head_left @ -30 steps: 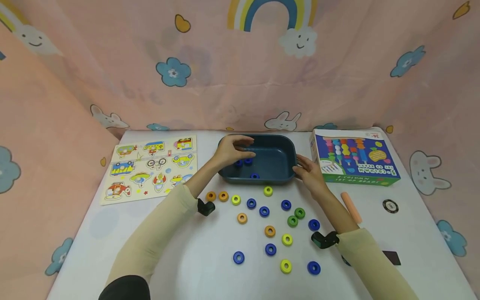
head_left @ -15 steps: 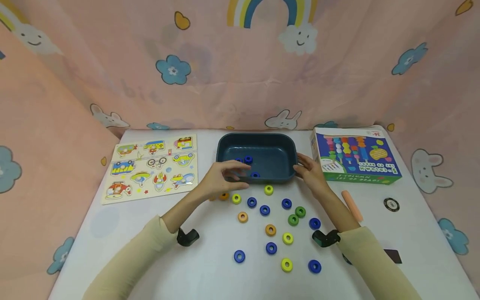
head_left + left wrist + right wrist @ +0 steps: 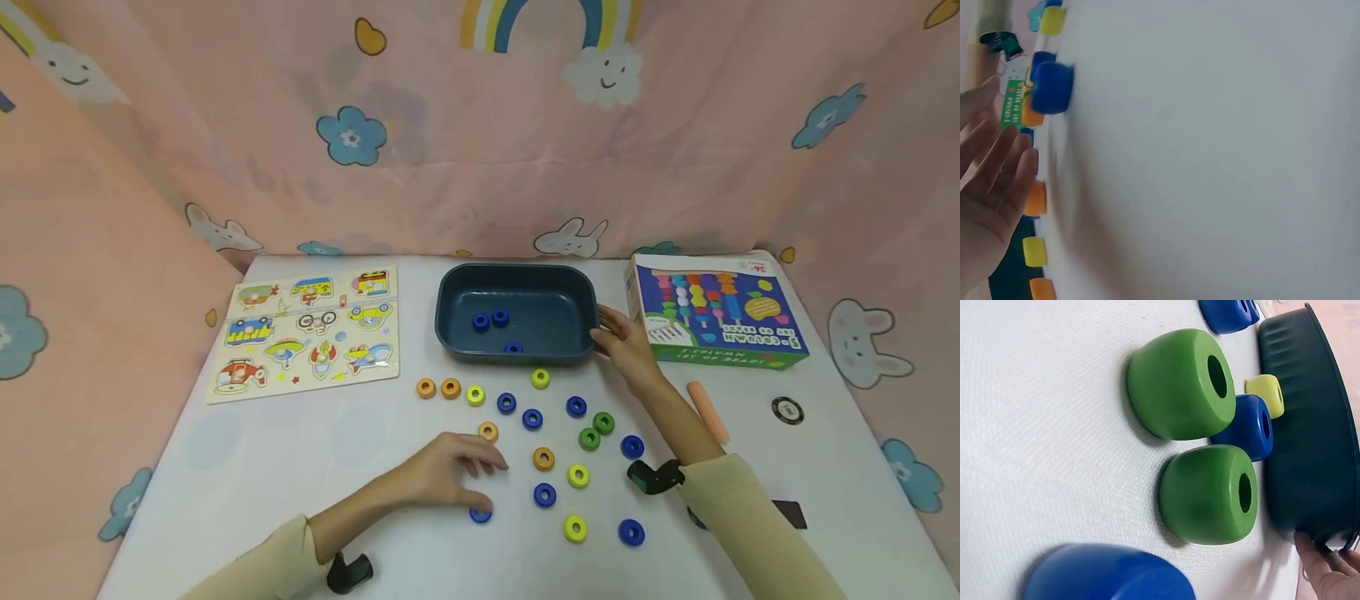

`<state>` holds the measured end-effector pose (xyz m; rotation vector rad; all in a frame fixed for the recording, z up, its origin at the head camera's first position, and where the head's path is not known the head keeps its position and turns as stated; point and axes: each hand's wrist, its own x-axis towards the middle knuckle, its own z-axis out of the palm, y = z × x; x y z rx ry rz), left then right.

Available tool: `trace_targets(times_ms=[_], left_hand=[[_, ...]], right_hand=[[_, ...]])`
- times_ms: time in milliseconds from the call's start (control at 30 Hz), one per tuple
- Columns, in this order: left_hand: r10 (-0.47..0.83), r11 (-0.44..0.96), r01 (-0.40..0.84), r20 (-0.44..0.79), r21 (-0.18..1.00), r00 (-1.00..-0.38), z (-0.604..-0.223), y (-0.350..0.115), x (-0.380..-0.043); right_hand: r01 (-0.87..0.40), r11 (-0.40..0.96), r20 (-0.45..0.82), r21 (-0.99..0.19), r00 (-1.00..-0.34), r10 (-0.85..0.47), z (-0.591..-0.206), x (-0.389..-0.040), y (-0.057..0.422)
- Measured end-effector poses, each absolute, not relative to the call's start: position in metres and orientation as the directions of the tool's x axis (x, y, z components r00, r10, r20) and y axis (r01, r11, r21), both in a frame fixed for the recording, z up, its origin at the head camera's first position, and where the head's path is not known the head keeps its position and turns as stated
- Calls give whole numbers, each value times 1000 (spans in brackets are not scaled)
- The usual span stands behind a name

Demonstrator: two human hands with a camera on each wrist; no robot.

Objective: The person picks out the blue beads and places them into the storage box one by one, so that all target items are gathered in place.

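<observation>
My left hand (image 3: 450,471) reaches low over the table, fingers apart and relaxed, its thumb overlapping a blue ring bead (image 3: 481,516) in the head view. In the left wrist view that blue bead (image 3: 1052,87) stands on the white surface beyond the fingers, and nothing is held. My right hand (image 3: 626,346) grips the right end of a dark teal tray (image 3: 442,337), thumb at the near side of its wall. The right wrist view shows the fingers (image 3: 1319,562) at the tray's lower edge. Inside the tray lie three blue beads (image 3: 500,317).
Orange, yellow, blue and green beads (image 3: 589,439) lie scattered before the tray. A picture puzzle board (image 3: 303,333) lies at the left. At the right are a bead-set box (image 3: 712,312), an orange stick (image 3: 707,412), a round black disc (image 3: 787,410) and a dark flat piece (image 3: 791,514).
My left hand has come out of the tray and moved toward the front of the table, to the nearest blue bead. My right hand stays at the tray's right end.
</observation>
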<state>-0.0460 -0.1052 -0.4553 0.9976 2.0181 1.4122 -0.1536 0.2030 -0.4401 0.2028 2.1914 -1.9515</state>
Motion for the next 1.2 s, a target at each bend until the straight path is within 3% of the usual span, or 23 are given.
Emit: trace_targets(times_ms=[200,400,600,867,1200], left_hand=[[837,265,375,-20,888,-546,-464,-111,-28],[832,297,418,-17,859,-555,-469,-110,-27],[808,264,368,4,891,-589,-463,-109,-36],[721,234,298,41,925,-691,-432,-103,-82],[611,279,389,150,878,-777,-406,-90,-167]], right_hand=[[232,126,-236,-965,-972,-20,-440,-153,204],[223,131,-227,-966,-974,-17,-439,-154,205],[251,129,-255,-959,-967,-17,-442,-153,205],[227,129,-232,-965,-972,-27,-444,-153,205],[231,133,-236,-964,-972,-21,-442,-154,203]])
